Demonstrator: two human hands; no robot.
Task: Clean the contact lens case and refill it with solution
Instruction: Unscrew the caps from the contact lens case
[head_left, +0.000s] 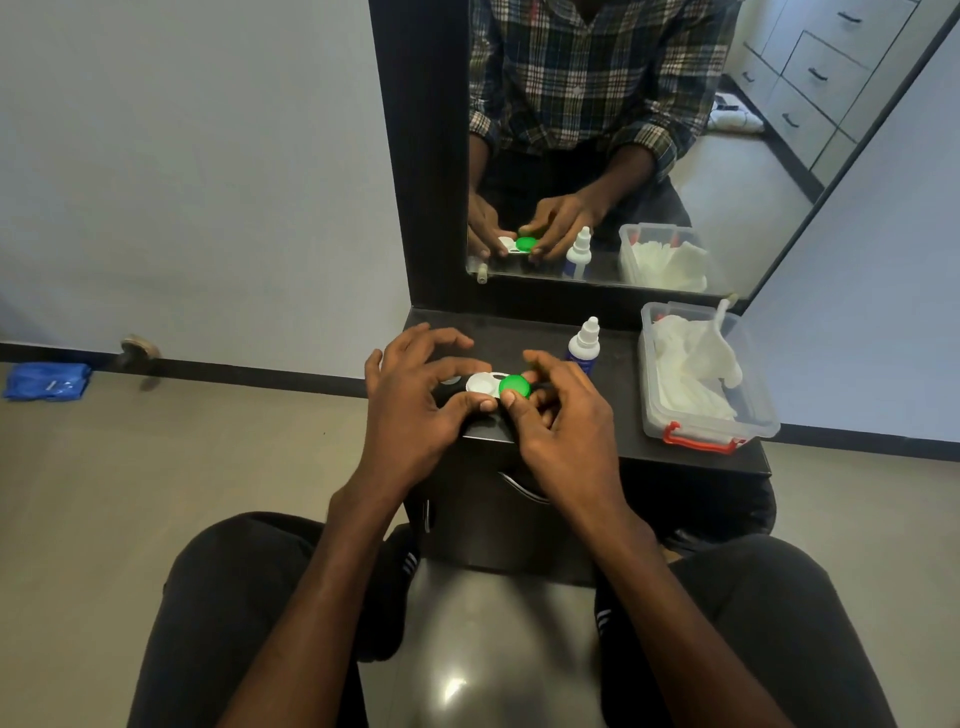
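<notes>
- While both hands meet over the black shelf (613, 441), the lens case (480, 383) sits between them, just left of frame centre.
- Left hand (415, 395): thumb and forefinger curl round the white well of the case and pinch it; the other fingers are spread and lifted.
- Right hand (558, 415): thumb and forefinger clamp the green cap (514, 386) at the case's right end; the remaining fingers are curled under.
- A small grey disc (451, 380) lies on the shelf at 9 o'clock from the case, partly hidden by the left fingers; whether it is the other cap I cannot tell.
- At 2 o'clock from the case, a white solution bottle (585, 344) stands upright with its cap on, just beyond the right hand.
- At 3 o'clock, a clear tub (706, 434) with a red latch holds white tissues (691, 371).
- At 12 o'clock, a mirror (727, 171) reflects the hands, case, bottle and tub.
- At 9 o'clock, far off, a blue cloth (47, 381) lies on the floor.
</notes>
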